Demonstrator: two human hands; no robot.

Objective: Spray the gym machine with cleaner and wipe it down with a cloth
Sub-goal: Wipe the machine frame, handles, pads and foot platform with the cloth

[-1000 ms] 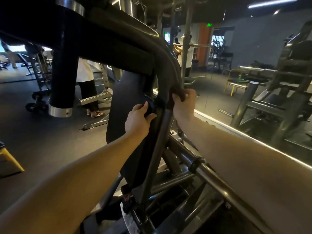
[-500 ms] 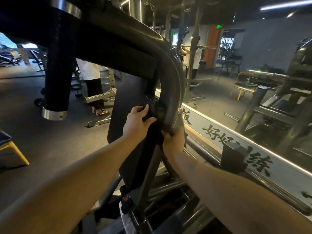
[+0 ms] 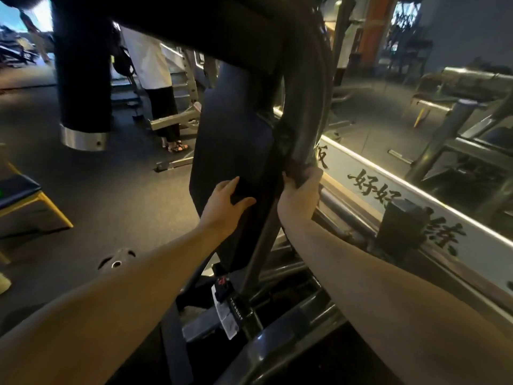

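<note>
Machine post [image 3: 305, 115] — in R hand [image 3: 298, 195], L hand [image 3: 224, 207] grips pad [image 3: 230, 140]

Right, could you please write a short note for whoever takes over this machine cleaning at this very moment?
Left hand: pinches what looks like a dark cloth against the black back pad.
Right hand: grips the curved frame tube near its lower end.
Spray bottle: not in view.
Done: cannot tell which surfaces are already sprayed or wiped.
Left, probably: wipe the rest of the pad, the tube and the lower frame rail.
</note>
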